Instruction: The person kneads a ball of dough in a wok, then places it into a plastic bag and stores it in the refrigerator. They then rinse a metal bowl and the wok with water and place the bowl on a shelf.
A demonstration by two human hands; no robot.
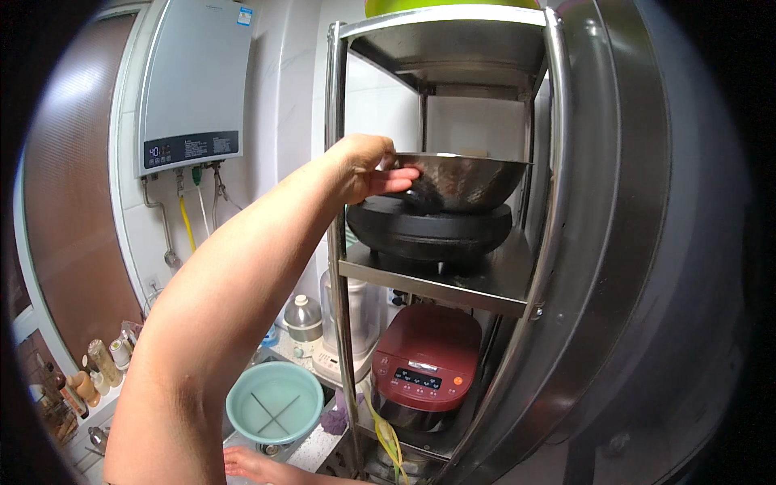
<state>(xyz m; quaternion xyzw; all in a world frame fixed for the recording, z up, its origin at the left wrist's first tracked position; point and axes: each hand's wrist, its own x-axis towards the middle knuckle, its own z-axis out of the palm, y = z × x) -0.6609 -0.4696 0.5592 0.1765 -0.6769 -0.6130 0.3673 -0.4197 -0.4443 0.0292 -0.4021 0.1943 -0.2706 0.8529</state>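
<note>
A steel bowl sits on a round black appliance on the middle shelf of a metal rack. My left hand reaches up from the lower left and holds the bowl's left rim, thumb at the top and fingers below against its side. My right hand is low at the bottom edge, by the sink and beneath a pale green basin. The left arm partly covers its fingers, so whether it holds anything cannot be told.
A red rice cooker stands on the rack's lower shelf. Left of the rack are a countertop appliance and a purple cloth. A water heater hangs on the wall; bottles line the far left ledge.
</note>
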